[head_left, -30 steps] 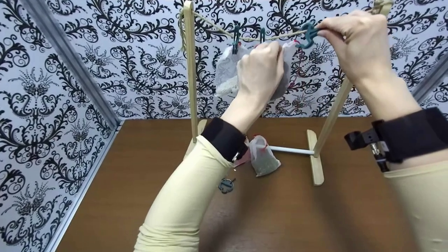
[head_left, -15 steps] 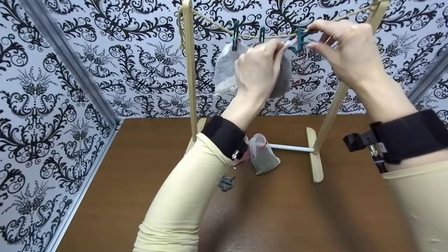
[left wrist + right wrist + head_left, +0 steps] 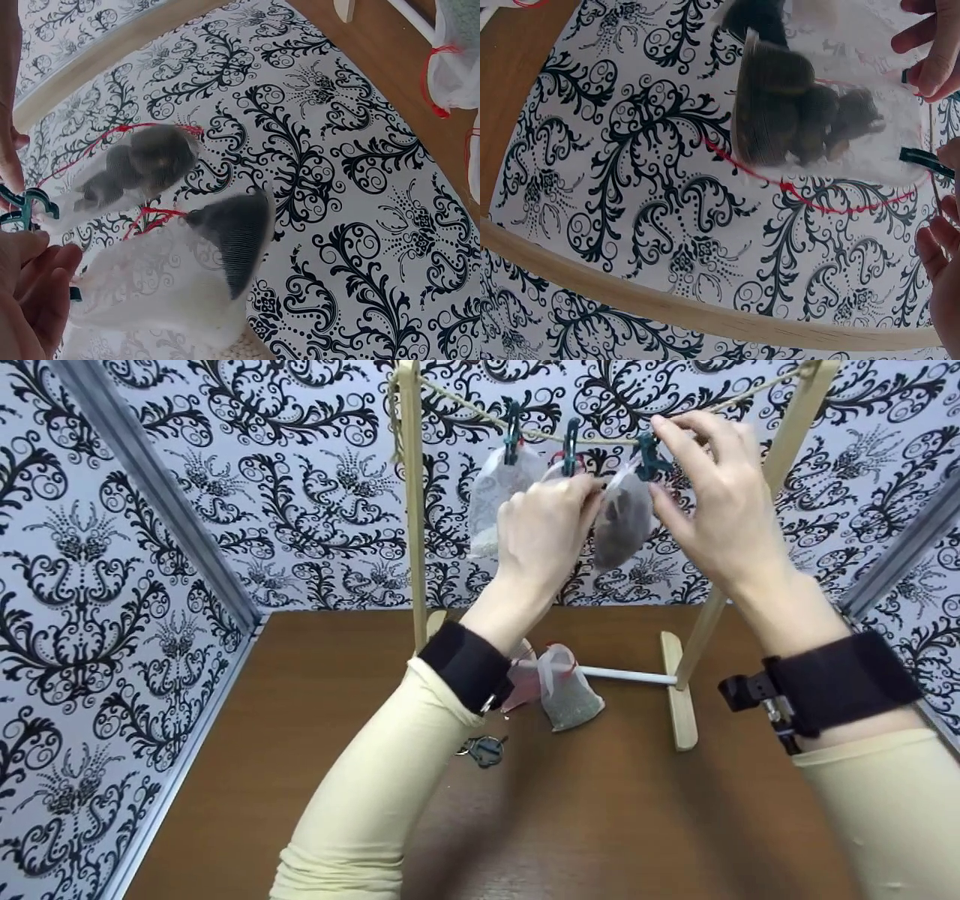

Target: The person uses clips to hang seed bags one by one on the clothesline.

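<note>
A sheer white drawstring bag [image 3: 825, 112] with dark round lumps inside hangs from the cord [image 3: 607, 441]. A dark green clothespin [image 3: 651, 457] is at its top corner. My right hand [image 3: 724, 495] is beside this clothespin, index fingertip at its top and thumb lower, spread apart. My left hand [image 3: 540, 525] is just left of the bag, fingers loosely bent, with no cloth visibly pinched. Two more clothespins, the middle one [image 3: 571, 446] and the left one [image 3: 512, 431], sit on the cord. Below the left one hangs a bag with pale grains [image 3: 491, 502]; my left hand partly hides the middle bag [image 3: 172, 277].
A wooden post [image 3: 415, 510] stands left and a slanted post [image 3: 795, 427] right, carrying the cord. On the brown table [image 3: 637, 810] lie a bag with greenish filling [image 3: 571, 701], a pinkish bag [image 3: 521, 686] and a loose dark green clothespin [image 3: 487, 751]. A white rod [image 3: 630, 674] joins the stand's feet.
The right hand has brought the clothespin left and down to the bag's corner at the cord, and its fingers have spread. The left fingers have dropped slightly away from that corner.
</note>
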### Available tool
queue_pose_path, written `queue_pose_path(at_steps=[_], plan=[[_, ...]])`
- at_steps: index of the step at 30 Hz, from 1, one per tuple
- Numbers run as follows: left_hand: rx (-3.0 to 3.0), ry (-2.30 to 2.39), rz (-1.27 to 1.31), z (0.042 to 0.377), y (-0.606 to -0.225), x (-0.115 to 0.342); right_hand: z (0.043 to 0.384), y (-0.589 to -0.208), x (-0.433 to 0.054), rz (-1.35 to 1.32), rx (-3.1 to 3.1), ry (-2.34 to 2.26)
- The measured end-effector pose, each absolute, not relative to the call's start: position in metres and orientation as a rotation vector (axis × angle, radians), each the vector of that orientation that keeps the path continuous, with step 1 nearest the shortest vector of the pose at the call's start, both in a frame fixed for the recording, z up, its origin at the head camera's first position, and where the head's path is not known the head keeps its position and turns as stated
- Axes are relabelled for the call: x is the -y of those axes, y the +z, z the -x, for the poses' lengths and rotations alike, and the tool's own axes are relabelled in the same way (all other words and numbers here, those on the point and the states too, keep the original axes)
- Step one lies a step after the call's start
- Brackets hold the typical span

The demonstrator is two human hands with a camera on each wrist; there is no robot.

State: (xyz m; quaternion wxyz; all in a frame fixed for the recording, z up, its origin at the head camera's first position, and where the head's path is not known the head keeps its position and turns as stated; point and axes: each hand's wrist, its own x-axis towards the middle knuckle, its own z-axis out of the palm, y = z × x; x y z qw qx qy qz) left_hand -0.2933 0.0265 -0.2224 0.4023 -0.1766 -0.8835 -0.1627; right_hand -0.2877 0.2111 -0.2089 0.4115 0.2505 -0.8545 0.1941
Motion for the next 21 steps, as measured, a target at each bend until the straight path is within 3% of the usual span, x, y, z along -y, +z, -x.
queue_pose_path(at_steps=[9,21], plan=[[2.493,-0.421,0.584,0.28,-0.253,-0.006,0.284,-0.254,-0.204,-0.592,2.003,0.659],[2.835,-0.723,0.802,0.271,-0.302,0.037,0.275,-0.354,-0.209,-0.733,2.31,0.61]])
